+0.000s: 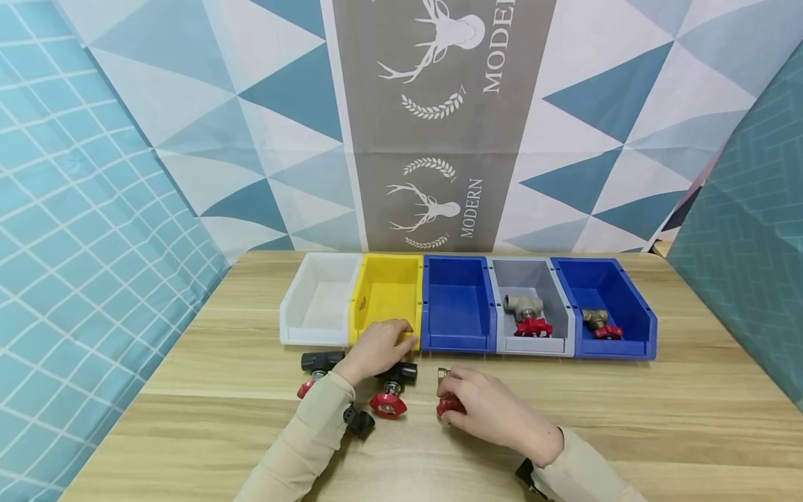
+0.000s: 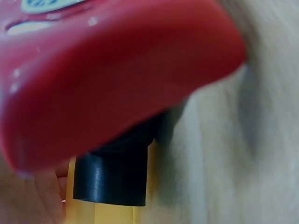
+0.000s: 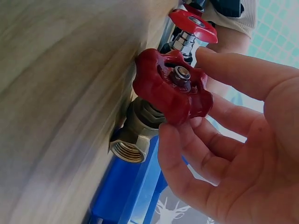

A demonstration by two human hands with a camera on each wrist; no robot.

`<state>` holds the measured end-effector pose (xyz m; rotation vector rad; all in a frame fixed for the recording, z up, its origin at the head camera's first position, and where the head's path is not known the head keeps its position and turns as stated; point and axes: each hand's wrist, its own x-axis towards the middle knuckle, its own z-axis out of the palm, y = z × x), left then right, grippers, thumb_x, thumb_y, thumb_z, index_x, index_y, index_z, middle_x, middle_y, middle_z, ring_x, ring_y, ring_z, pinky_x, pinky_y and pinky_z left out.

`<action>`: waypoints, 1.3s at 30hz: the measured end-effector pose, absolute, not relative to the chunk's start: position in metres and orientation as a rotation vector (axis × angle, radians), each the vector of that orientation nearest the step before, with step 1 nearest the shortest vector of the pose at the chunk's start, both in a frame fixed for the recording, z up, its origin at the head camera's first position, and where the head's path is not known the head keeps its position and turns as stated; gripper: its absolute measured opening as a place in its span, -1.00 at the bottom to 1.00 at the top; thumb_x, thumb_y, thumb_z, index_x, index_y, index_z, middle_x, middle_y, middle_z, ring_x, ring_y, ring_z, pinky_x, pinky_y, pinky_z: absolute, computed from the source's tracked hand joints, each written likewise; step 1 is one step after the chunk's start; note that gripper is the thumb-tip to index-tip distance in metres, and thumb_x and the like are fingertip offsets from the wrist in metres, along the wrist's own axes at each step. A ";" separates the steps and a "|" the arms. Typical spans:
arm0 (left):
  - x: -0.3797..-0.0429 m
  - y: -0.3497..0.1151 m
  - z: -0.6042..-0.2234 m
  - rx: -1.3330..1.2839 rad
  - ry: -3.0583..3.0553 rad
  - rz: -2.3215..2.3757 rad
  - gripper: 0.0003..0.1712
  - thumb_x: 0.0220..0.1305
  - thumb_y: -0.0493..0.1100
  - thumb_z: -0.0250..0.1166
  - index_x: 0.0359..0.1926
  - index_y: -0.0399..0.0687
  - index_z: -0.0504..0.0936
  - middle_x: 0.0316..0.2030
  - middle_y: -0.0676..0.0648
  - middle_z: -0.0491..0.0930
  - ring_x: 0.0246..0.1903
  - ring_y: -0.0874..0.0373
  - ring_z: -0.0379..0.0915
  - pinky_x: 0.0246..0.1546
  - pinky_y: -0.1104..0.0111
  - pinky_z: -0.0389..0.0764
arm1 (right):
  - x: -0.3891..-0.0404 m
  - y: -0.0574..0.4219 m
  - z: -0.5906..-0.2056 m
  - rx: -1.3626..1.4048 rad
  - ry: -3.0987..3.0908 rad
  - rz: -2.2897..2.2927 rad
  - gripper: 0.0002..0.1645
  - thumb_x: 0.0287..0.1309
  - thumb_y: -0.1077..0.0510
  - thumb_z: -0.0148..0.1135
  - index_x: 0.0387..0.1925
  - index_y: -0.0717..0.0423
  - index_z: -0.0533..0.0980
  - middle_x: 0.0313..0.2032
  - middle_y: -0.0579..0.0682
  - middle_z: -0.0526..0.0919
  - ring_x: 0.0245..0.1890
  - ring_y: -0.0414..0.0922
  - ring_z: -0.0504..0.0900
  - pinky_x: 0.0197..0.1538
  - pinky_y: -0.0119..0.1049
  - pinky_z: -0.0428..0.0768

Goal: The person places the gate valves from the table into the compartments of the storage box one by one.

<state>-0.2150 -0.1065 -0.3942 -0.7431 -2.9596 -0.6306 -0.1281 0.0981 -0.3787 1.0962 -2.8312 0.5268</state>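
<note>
My right hand [image 1: 486, 408] is at a brass valve [image 3: 135, 128] on the table, its thumb and fingers around the red handwheel [image 3: 173, 86]. The valve's threaded mouth shows below the wheel in the right wrist view. At the front lip of the yellow bin [image 1: 389, 279], my left hand [image 1: 379, 348] rests with loosely bent fingers over the edge. Beneath and beside that hand lies a black valve with a red handwheel [image 1: 388, 404]; its wheel fills much of the left wrist view. Another black valve [image 1: 322, 360] lies left of the left wrist.
Five bins stand in a row: a white bin [image 1: 316, 335], the yellow one, a blue bin [image 1: 458, 341], a grey bin [image 1: 567, 324] and another blue bin [image 1: 649, 328]. A grey-brown valve [image 1: 525, 310] is in the grey bin, a brass valve [image 1: 596, 318] in the rightmost.
</note>
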 end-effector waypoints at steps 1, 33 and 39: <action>-0.215 -0.107 -0.394 -0.744 -2.959 -0.629 -0.71 0.29 0.04 0.09 -0.20 -0.05 0.56 -0.37 0.04 0.58 -0.43 0.22 0.46 -0.30 0.33 0.50 | -0.128 0.098 -0.379 1.096 -2.831 0.524 -0.86 -0.08 0.07 0.32 -0.44 -0.04 0.52 -0.44 -0.23 0.44 -0.42 -0.31 0.40 -0.32 -0.37 0.47; -0.216 -0.107 -0.395 -0.747 -2.964 -0.624 -0.71 0.29 0.04 0.08 -0.20 -0.05 0.56 -0.38 0.05 0.58 -0.46 0.23 0.44 -0.32 0.34 0.49 | -0.129 0.094 -0.387 1.090 -2.836 0.508 -0.84 -0.13 0.21 0.37 -0.53 0.05 0.49 -0.44 -0.15 0.39 -0.49 -0.30 0.41 -0.43 -0.47 0.47; -0.216 -0.106 -0.395 -0.744 -2.966 -0.622 -0.70 0.29 0.05 0.08 -0.19 -0.06 0.56 -0.39 0.05 0.57 -0.47 0.24 0.44 -0.31 0.34 0.49 | -0.131 0.095 -0.382 1.077 -2.809 0.611 -0.81 -0.16 0.29 0.35 -0.43 0.12 0.51 -0.40 -0.12 0.45 -0.43 -0.25 0.48 -0.36 -0.46 0.51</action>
